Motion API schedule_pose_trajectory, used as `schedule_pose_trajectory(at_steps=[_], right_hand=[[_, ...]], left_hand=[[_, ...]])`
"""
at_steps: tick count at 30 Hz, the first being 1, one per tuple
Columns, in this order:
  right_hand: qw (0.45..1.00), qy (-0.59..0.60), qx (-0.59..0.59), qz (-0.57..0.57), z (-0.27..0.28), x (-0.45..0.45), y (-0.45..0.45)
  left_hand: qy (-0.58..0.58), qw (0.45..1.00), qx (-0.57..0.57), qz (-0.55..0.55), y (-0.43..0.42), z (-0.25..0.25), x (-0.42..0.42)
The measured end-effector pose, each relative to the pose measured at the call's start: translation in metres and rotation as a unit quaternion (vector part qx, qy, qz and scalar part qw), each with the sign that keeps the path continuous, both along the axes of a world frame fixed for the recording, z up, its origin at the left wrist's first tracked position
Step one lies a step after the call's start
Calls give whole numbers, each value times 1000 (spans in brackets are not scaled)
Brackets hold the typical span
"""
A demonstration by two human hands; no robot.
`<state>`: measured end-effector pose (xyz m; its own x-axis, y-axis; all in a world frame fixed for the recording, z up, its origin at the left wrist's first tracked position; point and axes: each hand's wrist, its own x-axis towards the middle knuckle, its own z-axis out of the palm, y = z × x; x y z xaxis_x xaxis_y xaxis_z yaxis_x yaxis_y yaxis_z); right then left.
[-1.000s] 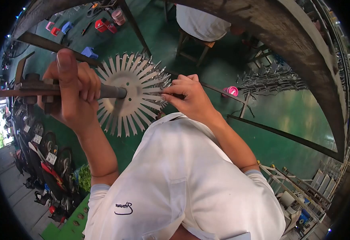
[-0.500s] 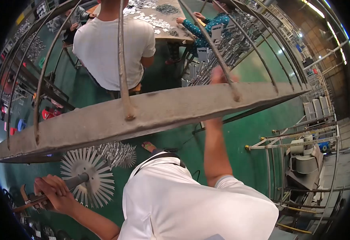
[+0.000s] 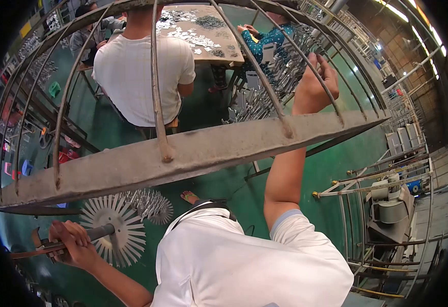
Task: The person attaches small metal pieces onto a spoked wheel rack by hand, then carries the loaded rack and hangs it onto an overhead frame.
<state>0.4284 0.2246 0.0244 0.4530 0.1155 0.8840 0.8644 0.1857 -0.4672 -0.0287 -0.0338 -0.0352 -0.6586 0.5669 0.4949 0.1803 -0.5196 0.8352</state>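
Note:
At lower left, my left hand [image 3: 73, 244] is closed around a brown metal fitting [image 3: 39, 246] with a hooked end, beside the end of a grey rod [image 3: 100, 232]. At the rod's other end stands a round rack of flat metal blades [image 3: 124, 217], spread like a fan. My right hand [image 3: 316, 87] is raised behind the bars of a metal frame [image 3: 224, 143], its fingers curled together beside a mass of hanging metal parts [image 3: 270, 79]. What those fingers hold, if anything, is too small to make out.
The frame's thick beam and thin bars [image 3: 155, 77] cross in front of me. Beyond sits a person in a white shirt [image 3: 142, 77] at a table [image 3: 229, 48] strewn with small metal pieces; another person's patterned sleeve [image 3: 257, 46] is alongside. Carts [image 3: 377, 184] stand at right.
My right hand has risen from behind the beam and moved right, its fingers now curled near the hanging parts. My left hand keeps its grip with only a slight shift.

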Motion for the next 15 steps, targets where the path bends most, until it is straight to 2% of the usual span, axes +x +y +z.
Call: schedule_pose_trajectory(at_steps=[8,11,15], right_hand=[[1000,13,19,7,0,5,5],[994,67,58,68,-1,-1,0],[990,105,18,92,-3,-17,-31]], left_hand=[[6,1000,15,-11,1,0,0],[-4,1000,14,-21,1,-1,-1],[-4,1000,-3,0,1,0,1]])
